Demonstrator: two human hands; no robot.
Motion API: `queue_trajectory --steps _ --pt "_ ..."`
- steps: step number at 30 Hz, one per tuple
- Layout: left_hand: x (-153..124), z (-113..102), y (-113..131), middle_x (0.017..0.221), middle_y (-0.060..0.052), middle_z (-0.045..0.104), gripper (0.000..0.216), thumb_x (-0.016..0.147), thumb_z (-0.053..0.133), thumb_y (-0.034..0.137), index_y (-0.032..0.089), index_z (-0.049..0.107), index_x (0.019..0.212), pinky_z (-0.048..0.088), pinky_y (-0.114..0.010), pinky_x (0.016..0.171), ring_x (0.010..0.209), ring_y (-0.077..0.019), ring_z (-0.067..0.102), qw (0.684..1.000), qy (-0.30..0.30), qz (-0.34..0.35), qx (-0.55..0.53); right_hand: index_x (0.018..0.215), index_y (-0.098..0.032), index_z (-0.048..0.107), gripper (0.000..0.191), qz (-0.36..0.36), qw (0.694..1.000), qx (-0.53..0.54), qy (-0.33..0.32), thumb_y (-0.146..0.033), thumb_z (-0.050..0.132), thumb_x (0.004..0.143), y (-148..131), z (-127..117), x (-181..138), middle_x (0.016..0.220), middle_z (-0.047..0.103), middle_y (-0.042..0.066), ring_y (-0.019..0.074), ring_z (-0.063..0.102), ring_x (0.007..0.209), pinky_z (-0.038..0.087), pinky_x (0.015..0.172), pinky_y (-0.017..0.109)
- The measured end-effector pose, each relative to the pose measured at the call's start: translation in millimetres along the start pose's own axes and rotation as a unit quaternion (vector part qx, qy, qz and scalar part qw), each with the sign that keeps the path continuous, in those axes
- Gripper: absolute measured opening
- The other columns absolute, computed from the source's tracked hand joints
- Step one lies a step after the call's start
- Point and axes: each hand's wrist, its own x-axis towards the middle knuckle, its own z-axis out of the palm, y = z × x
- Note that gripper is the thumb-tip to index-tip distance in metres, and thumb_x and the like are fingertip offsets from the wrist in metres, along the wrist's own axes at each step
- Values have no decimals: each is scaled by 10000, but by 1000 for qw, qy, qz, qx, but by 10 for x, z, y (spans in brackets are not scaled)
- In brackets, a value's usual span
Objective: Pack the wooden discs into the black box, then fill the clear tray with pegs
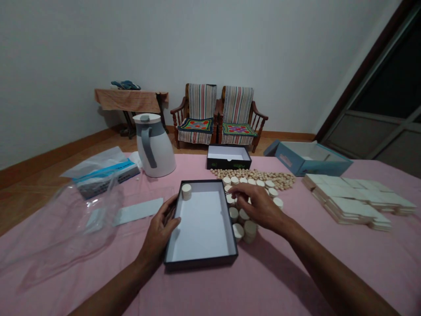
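Pink surface: black-rimmed tray mid-front, one white cylinder in far-L corner.
I pinch tray's L side w/ L hand, thumb over rim; R hand curls over white discs just R of tray, can't tell if gripping.

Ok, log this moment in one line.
left hand: holds shallow black white-lined box | right hand: over round white discs | inside box: white cylinder, far-left corner

2 bare, slender forearms taper to bare wrists and slim fingers.
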Motion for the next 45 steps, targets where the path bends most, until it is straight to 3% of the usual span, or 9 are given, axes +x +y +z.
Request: queue_trajectory --steps 4,10,12,17,20,28,32,40,45 --pt "26 -3 10 1417 -120 481 632 704 615 282 161 483 1310 329 -422 1112 1332 -298 408 999 8 -3 38 974 -174 674 271 52 997 28 57 -169 459 808 253 -276 -186 833 696 31 145 622 725 459 686 260" --pt "50 12 64 1408 -124 491 651 685 642 337 153 500 1294 347 -413 1099 1320 -311 421 998 15 -7 60 972 -159 629 270 171 979 21 109 -139 456 765 959 -640 -371 934 695 64 158 641 788 487 717 272" --pt "55 9 59 1418 -121 480 647 690 640 337 157 497 1295 337 -412 1106 1331 -305 408 998 12 -9 58 931 -162 623 242 194 978 -17 80 -123 482 739 1163 -716 -416 952 689 71 169 634 847 485 757 280" --pt "83 -18 7 1411 -120 489 640 692 645 335 166 505 1292 320 -423 1115 1333 -306 405 998 13 -4 62 950 -146 600 253 228 970 -34 -80 -122 526 709 1406 -734 -501 976 671 88 165 633 805 487 686 263" --pt "98 -32 -11 1389 -111 515 648 676 664 343 178 520 1285 332 -422 1107 1324 -317 413 997 15 -1 75 937 -149 591 232 247 960 -47 -120 -142 553 708 1443 -712 -583 952 668 87 167 633 789 480 666 259" --pt "83 -29 20 1412 -105 485 673 698 644 383 191 482 1323 324 -441 1105 1312 -327 421 995 12 -19 102 979 -178 542 259 249 965 -31 -79 -217 546 722 1123 -672 -915 977 652 81 168 622 821 465 687 268" --pt "72 -12 36 1414 -94 485 651 715 628 368 194 480 1325 322 -421 1107 1311 -313 424 995 8 -20 96 954 -178 547 264 266 957 -77 -85 -246 585 702 945 -506 -920 920 655 73 183 618 803 440 676 274" --pt "62 -14 39 1393 -84 511 620 702 638 364 199 518 1287 352 -384 1088 1299 -301 444 995 12 -6 97 934 -188 555 305 302 936 -163 -73 -390 608 711 951 -216 -904 940 619 70 206 583 850 378 662 266" --pt "71 -18 26 1389 -99 511 613 704 639 353 187 514 1281 327 -415 1104 1307 -312 430 996 6 -2 91 938 -187 560 262 307 934 -175 -55 -354 552 737 919 -136 -887 917 610 77 204 576 842 363 655 260"
